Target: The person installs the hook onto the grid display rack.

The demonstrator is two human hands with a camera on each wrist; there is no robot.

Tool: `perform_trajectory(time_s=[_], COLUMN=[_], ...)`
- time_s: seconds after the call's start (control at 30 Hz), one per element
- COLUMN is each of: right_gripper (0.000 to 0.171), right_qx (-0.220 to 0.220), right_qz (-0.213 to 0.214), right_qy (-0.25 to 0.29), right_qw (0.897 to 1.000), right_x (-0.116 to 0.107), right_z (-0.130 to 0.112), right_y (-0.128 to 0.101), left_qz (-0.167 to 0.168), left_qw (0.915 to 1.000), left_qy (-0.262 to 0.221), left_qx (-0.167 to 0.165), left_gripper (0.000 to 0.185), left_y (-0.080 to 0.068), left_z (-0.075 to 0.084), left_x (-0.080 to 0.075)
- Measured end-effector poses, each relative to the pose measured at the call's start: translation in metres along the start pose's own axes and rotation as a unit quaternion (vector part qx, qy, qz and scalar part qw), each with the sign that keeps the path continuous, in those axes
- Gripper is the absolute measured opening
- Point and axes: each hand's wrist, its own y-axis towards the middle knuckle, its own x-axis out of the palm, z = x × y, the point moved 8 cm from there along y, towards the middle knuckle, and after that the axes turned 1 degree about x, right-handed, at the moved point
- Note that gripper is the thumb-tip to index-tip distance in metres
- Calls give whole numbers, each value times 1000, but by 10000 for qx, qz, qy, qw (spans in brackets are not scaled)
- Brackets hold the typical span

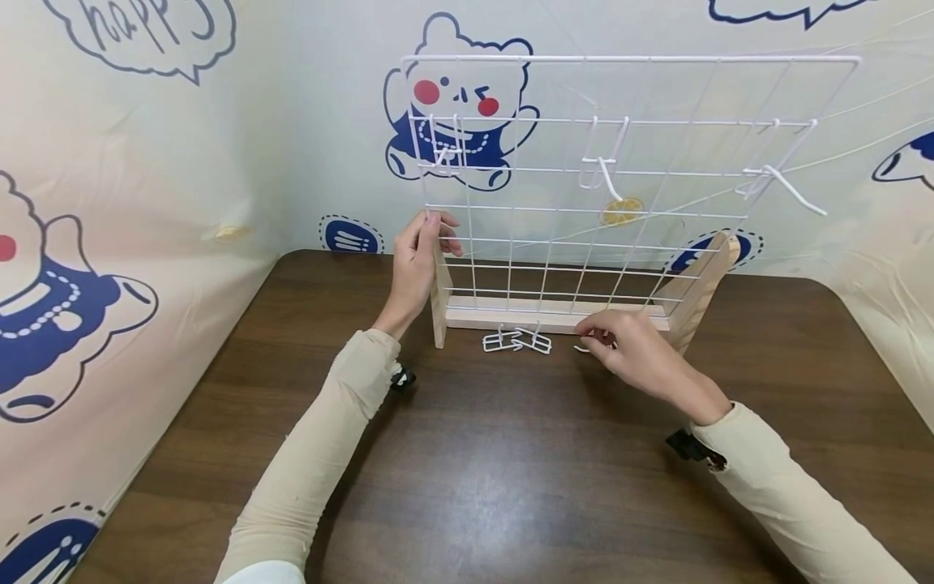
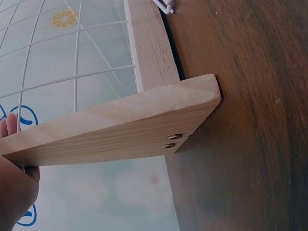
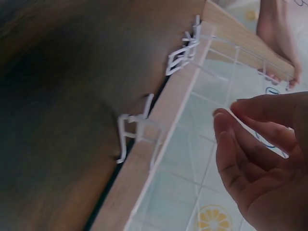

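Note:
A white wire grid panel [image 1: 554,208] stands on a wooden frame with two side legs. My left hand [image 1: 417,258] grips the left wooden leg [image 1: 440,300], its thumb in front and fingers reaching behind the grid. Low over the table at the frame's right front is my right hand [image 1: 631,345]. Its fingers are loosely bent, with a gap between thumb and fingertips and nothing in between, as the right wrist view shows. Nearest to it is a single white wire hook [image 3: 139,126], lying by the wooden base bar [image 3: 118,202]. In the head view the hand mostly hides that hook.
Two more white hooks [image 1: 517,344] lie together in front of the base bar. Hanging on the grid's upper part are a left hook [image 1: 447,152], a middle hook [image 1: 602,169] and a right hook [image 1: 794,190]. The brown table [image 1: 467,454] meets a cartoon-printed backdrop [image 1: 328,138].

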Motion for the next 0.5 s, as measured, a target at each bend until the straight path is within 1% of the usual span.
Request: perform_trajectory(time_s=[0.1,0.23,0.37,0.5], right_gripper=[15,18,21,21], right_qx=[-23,-359,-784,-983], right_qz=[-180,-258,-291,-314], right_qy=[-193,-724,-1300,-1825], right_qw=[9997,9964,9880,9778], right_x=[9,19,26,31], right_z=[6,9,8,5], right_y=[-2,-3,-6,-7], left_qz=[3,-1,-7,23], left_qw=[10000,10000,10000,10000], left_qy=[27,15,-16,-27], left_qx=[11,23,-4,0], left_gripper=[37,37,38,36], left_y=[0,0,0,0], left_z=[0,0,0,0], left_x=[0,0,1,1])
